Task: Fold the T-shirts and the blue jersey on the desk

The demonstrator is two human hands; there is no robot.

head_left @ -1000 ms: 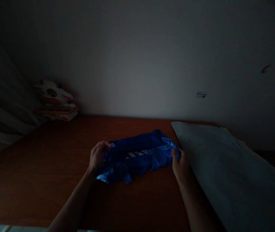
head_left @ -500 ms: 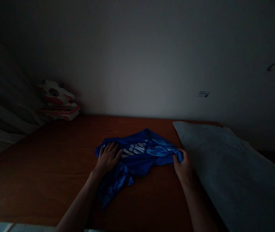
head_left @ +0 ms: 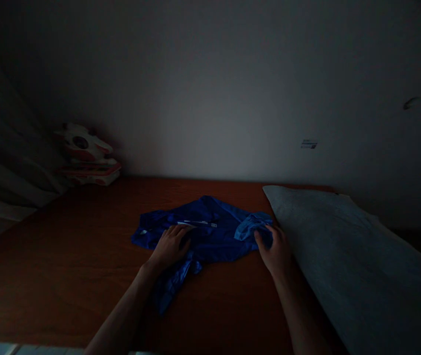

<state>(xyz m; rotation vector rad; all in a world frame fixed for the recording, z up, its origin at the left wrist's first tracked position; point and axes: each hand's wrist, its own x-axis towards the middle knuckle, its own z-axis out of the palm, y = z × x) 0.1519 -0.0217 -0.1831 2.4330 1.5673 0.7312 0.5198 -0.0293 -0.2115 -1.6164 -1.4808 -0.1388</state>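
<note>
A blue garment (head_left: 210,231) with pale printing lies spread on a reddish-brown bed sheet (head_left: 66,246) in dim light. My left hand (head_left: 169,245) rests flat on the garment's left part, fingers apart. My right hand (head_left: 275,249) grips the crumpled right edge of the garment, close to the pillow. A strip of the cloth trails toward me under my left forearm.
A large pale pillow (head_left: 347,256) fills the right side of the bed. A white and red plush toy (head_left: 85,155) sits in the far left corner by the wall. Curtain folds (head_left: 3,172) hang at the left.
The garment was bunched between both hands; it has since been spread out flatter and wider to the left. My left hand let go and now presses flat on it.
</note>
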